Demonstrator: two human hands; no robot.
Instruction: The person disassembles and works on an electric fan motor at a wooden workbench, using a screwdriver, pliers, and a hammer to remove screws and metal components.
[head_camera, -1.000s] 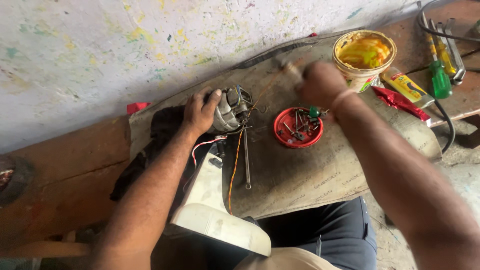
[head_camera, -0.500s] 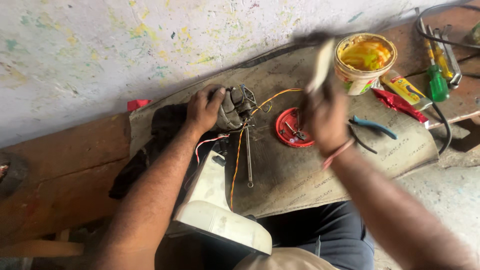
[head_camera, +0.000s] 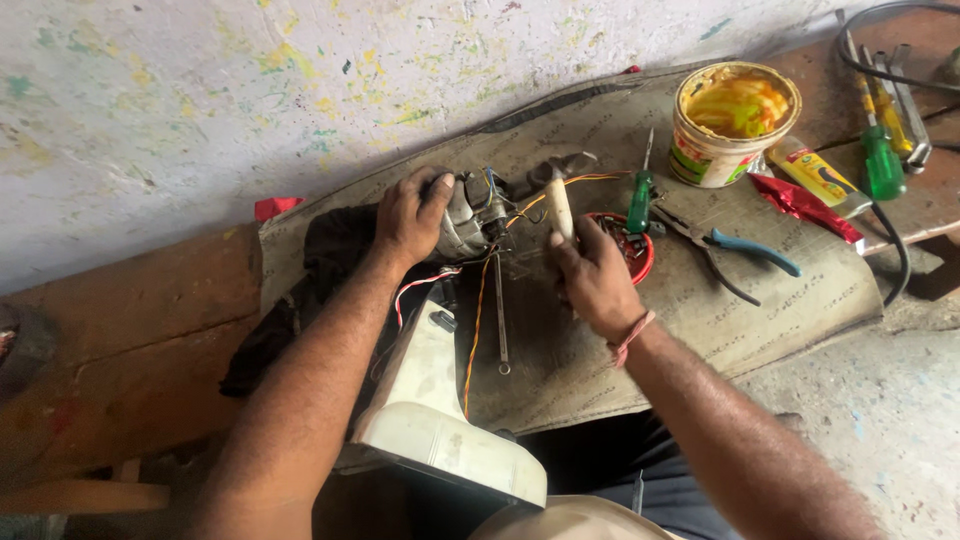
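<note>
My left hand (head_camera: 408, 215) grips a small grey electric motor (head_camera: 470, 215) that lies on a worn mat (head_camera: 780, 300). Coloured wires (head_camera: 475, 320) run from the motor down to a white plastic housing (head_camera: 430, 410) near my lap. My right hand (head_camera: 592, 275) holds a hammer by its pale wooden handle (head_camera: 560, 205), the dark metal head (head_camera: 560, 165) raised just right of the motor. A thin metal rod (head_camera: 500, 315) lies on the mat between my hands.
A red lid (head_camera: 640, 262) with small parts sits behind my right hand. A green-handled screwdriver (head_camera: 640, 200), blue-handled pliers (head_camera: 740, 250), a yellow tub (head_camera: 735, 120), a yellow tube (head_camera: 815, 172) and more screwdrivers (head_camera: 880, 150) lie to the right. Black cloth (head_camera: 320, 260) is at left.
My right hand came down and left from beside the yellow tub, bringing the hammer next to the motor. The left hand stayed on the motor.
</note>
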